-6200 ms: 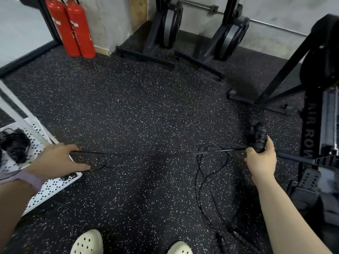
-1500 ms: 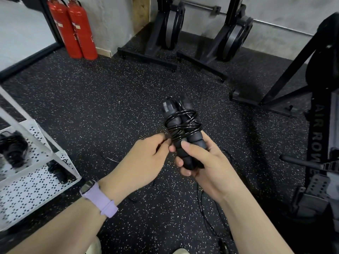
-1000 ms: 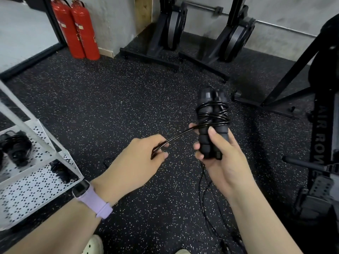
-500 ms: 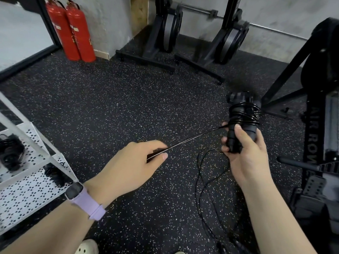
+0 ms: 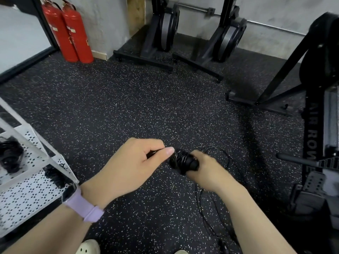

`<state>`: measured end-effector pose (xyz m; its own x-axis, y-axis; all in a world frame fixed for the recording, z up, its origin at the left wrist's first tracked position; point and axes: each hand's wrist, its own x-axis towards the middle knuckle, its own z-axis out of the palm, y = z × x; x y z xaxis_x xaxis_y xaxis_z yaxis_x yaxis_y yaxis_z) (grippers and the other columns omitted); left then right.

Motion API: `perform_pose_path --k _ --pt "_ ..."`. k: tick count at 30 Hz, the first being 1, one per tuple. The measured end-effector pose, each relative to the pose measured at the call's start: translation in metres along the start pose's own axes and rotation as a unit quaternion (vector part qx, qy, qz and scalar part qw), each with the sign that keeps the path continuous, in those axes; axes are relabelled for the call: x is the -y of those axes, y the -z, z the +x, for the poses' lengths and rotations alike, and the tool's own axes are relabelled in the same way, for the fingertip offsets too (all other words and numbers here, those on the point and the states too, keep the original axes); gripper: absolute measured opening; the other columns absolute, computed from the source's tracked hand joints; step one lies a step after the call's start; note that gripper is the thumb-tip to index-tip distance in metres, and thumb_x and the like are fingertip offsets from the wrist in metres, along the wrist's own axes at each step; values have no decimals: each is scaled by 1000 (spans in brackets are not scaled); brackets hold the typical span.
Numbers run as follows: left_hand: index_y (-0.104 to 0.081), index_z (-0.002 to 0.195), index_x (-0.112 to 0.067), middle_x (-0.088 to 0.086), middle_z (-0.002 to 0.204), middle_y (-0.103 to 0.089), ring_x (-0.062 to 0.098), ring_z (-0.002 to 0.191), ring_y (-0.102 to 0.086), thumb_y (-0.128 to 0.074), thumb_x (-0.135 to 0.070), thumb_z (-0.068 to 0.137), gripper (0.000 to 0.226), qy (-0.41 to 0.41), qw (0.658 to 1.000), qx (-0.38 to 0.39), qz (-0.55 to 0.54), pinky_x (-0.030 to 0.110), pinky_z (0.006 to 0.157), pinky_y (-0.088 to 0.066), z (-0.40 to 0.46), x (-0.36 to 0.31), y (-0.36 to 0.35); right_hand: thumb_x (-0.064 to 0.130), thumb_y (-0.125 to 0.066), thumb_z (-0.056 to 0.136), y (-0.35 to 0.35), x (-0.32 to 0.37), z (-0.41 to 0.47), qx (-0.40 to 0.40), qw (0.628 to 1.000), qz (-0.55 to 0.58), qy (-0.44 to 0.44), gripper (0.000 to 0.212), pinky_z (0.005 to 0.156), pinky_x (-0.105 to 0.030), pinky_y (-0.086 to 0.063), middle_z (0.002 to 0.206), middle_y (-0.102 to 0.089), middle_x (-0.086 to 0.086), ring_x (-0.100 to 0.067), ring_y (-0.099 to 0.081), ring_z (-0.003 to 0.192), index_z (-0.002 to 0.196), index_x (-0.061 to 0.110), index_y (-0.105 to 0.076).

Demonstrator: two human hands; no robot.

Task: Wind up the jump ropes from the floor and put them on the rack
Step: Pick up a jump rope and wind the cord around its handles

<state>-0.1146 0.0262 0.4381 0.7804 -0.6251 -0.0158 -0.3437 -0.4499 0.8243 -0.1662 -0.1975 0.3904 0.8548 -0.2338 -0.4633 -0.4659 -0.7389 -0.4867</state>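
Note:
My right hand (image 5: 207,171) grips the two black handles of a jump rope (image 5: 180,160), with cord wound round them. My left hand (image 5: 135,162) sits just left of the bundle and pinches the cord between thumb and forefinger. The hands are close together, low over the floor. A loose black cord (image 5: 211,208) lies in loops on the floor under and behind my right forearm. The white perforated rack (image 5: 23,197) stands at the left, with a wound rope (image 5: 9,158) on its upper shelf and another (image 5: 54,177) on the lower one.
Two red fire extinguishers (image 5: 67,32) stand at the back left by the wall. Black rowing machines stored upright (image 5: 165,30) line the back wall, and an air rower (image 5: 315,136) fills the right side. My light shoes (image 5: 88,247) show at the bottom edge.
My right hand has come down and left with the handle bundle, tipping it over. The stretch of cord between my hands has shortened to almost nothing, and my left hand has closed in on the bundle.

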Motion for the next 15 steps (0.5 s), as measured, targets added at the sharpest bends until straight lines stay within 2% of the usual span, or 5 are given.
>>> perform_pose_path --k 5,9,12,13,15 --pt "-52 68 -18 11 61 -59 11 48 -44 -51 -56 97 49 27 995 -86 33 36 53 -44 13 20 10 19 -75 88 -9 29 -22 193 975 -47 104 29 52 -21 -43 72 -66 14 -8 -61 63 111 37 -70" --pt "-53 61 -20 0 52 -57 16 54 -53 -57 -53 98 50 110 992 -10 -53 34 64 -45 23 35 17 7 -76 91 6 41 -41 353 901 161 193 26 62 -26 -46 84 -73 8 -12 -61 70 98 32 -72" --pt "-61 65 -16 4 60 -57 22 66 -53 -69 -34 97 38 189 956 33 -222 38 74 -42 24 32 20 2 -68 95 21 33 -44 335 837 360 240 22 56 -22 -46 99 -70 -9 -15 -58 69 110 18 -70" --pt "-62 65 -14 4 57 -55 21 64 -52 -63 -21 101 37 193 952 36 -234 38 72 -42 23 30 19 5 -68 96 23 29 -43 302 822 419 241 21 54 -22 -45 100 -69 -12 -15 -58 67 114 16 -68" --pt "-55 70 -12 -2 50 -45 16 52 -48 -52 -25 106 38 182 962 60 -196 36 64 -41 20 23 14 12 -72 95 23 24 -36 213 811 501 216 36 53 -24 -44 102 -68 -17 -18 -56 66 128 13 -60"
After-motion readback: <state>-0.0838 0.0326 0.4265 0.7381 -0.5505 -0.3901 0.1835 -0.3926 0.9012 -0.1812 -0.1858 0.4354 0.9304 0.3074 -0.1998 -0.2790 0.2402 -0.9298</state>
